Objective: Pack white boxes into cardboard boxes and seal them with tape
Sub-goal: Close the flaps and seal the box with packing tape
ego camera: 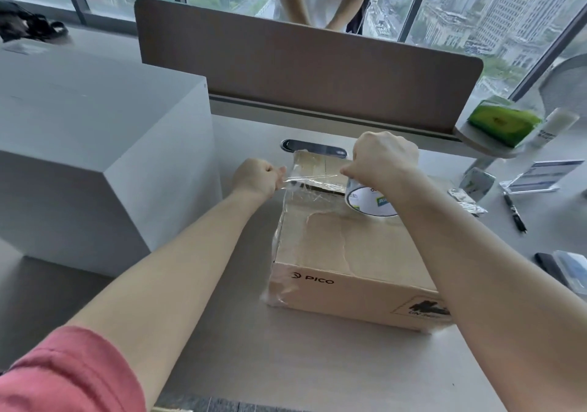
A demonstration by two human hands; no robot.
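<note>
A closed cardboard box (343,253) marked PICO lies on the grey desk (241,332), with clear tape along its top and left edge. My right hand (384,157) grips a roll of clear tape (368,199) above the box's far end. My left hand (257,178) pinches the free end of the tape strip (313,178), which is stretched between both hands over the far edge of the box. No small white box shows.
A big white box (95,145) stands at the left. A brown divider panel (305,71) runs along the back, with a person behind it. At the right lie a pen (514,210), a green pack (505,119), a phone (551,268) and a card holder (536,175).
</note>
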